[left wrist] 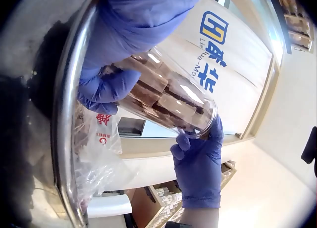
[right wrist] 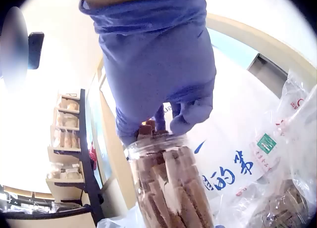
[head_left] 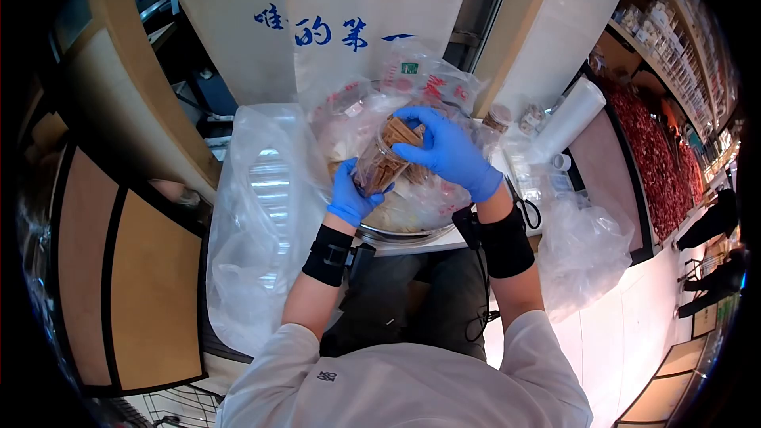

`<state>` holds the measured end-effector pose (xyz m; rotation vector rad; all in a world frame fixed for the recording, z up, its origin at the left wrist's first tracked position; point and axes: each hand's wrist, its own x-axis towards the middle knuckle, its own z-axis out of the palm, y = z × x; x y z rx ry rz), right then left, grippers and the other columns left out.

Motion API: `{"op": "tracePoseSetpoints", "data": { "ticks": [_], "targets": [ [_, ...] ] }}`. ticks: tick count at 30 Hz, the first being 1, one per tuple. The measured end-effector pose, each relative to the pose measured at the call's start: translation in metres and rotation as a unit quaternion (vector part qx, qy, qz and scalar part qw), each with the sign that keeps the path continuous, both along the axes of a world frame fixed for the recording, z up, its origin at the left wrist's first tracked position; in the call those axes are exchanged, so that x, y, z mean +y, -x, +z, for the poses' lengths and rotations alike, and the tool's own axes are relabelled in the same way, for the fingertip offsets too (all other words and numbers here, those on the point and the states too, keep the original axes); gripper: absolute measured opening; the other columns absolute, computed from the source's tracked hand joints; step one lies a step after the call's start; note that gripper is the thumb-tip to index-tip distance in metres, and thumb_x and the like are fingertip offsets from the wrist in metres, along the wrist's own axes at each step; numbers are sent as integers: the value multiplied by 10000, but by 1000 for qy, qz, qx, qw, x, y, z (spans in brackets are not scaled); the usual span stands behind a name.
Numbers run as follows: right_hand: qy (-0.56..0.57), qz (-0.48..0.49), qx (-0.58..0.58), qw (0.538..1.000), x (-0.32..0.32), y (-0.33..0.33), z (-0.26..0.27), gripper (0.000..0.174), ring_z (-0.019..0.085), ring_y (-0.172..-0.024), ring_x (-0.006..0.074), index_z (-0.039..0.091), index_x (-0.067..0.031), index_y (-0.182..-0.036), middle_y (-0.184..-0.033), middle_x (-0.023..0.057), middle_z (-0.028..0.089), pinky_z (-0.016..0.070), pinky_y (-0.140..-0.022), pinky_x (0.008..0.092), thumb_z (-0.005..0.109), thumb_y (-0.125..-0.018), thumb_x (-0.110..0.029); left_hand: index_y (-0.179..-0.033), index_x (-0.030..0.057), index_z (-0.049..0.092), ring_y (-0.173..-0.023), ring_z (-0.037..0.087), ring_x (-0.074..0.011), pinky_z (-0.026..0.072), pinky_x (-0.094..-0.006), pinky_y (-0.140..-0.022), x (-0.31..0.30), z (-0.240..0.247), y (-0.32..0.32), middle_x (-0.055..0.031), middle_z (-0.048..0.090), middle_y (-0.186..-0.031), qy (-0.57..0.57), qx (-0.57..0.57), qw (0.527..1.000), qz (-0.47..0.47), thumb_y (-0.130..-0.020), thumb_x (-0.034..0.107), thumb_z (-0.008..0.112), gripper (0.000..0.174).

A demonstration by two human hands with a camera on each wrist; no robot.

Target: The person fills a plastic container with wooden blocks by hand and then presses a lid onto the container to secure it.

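A clear jar [head_left: 379,166] packed with brown sticks is held tilted over a large metal bowl [head_left: 404,235] lined with plastic bags. My gloved left hand [head_left: 351,196] grips the jar's lower part, its fingers curled round the side in the left wrist view. At the jar's mouth, my gloved right hand [head_left: 452,154] has bent fingers on the top sticks; the right wrist view shows the fingertips at the rim around brown pieces [right wrist: 146,129]. Part of the fingertips is hidden behind the hand. More brown sticks [head_left: 415,174] lie in the bowl behind the jar.
Large clear plastic bags [head_left: 258,230] lie left of the bowl, with another bag [head_left: 587,250] at the right. Black-handled scissors [head_left: 526,212], a plastic roll [head_left: 572,115] and a small lidded jar [head_left: 498,117] are right of the bowl. A white panel with blue writing [head_left: 317,0] stands behind.
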<state>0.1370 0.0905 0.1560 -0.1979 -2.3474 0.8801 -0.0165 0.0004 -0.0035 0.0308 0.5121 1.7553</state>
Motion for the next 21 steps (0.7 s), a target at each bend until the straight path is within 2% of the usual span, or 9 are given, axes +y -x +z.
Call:
{"op": "tracePoseSetpoints", "data": {
  "ticks": [3,5,9,11,14,17,18,20,21],
  "targets": [
    [28,1,-34,999,0,8,-7,427,398,-633,57,570,-64,-1169,-902,-14,498,372,-584,215,713,-787,-191,-1280,71,459,-1109,527,-311,470,-513,-877,1,0,1,-141,512,-1268,-7,-27,1000,-2,-887,372,334,511],
    [35,-36,-24,998,-3,9,-9,457,483,-683,131,570,-46,-1168,-957,72,538,429,-648,261,707,-799,-277,-1283,70,455,-1113,523,-318,454,-524,-895,1,-1,0,-142,508,-1274,-6,-44,999,4,-892,383,326,517],
    [50,-49,3,998,1,15,-21,438,422,-624,86,581,-59,-1168,-904,42,501,398,-595,231,710,-798,-255,-1287,69,452,-1118,521,-324,445,-531,-905,1,0,0,-143,508,-1276,-4,-45,999,-8,-895,378,323,516],
    [105,-36,18,994,1,15,-23,430,408,-618,71,590,-72,-1167,-915,26,499,382,-581,222,716,-791,-240,-1291,71,448,-1119,522,-329,454,-525,-897,-1,5,-2,-141,512,-1273,-6,-59,998,3,-900,382,313,518],
    [65,8,11,998,0,12,-21,431,387,-619,63,593,-94,-1176,-955,20,489,374,-573,217,720,-786,-227,-1298,82,443,-1123,522,-329,445,-527,-909,0,2,0,-136,510,-1278,-16,-51,999,-9,-904,383,309,514],
    [79,46,-25,996,-11,8,-6,441,475,-709,89,591,-118,-1195,-999,40,482,415,-646,219,716,-787,-226,-1307,99,436,-1128,521,-328,438,-530,-918,0,-4,1,-132,507,-1282,-43,-31,998,-25,-906,392,313,512],
    [79,45,-25,996,-7,10,-10,441,475,-709,89,591,-118,-1195,-999,40,482,415,-646,219,716,-787,-226,-1307,99,436,-1128,521,-328,438,-530,-918,-1,-2,0,-132,507,-1282,-43,-31,998,-26,-906,392,313,512],
    [-117,20,60,991,2,16,-22,463,560,-868,189,574,-139,-1227,-1116,90,496,453,-783,271,692,-801,-275,-1312,113,432,-1131,520,-329,442,-529,-915,-3,3,-3,-127,506,-1282,-52,-67,996,-32,-910,396,314,506],
    [-117,20,60,991,0,15,-20,463,560,-868,189,574,-139,-1227,-1116,90,496,453,-783,271,692,-801,-275,-1312,113,432,-1131,520,-329,442,-529,-915,-3,4,-4,-127,506,-1282,-52,-67,996,-32,-910,396,314,506]
  ]
}}
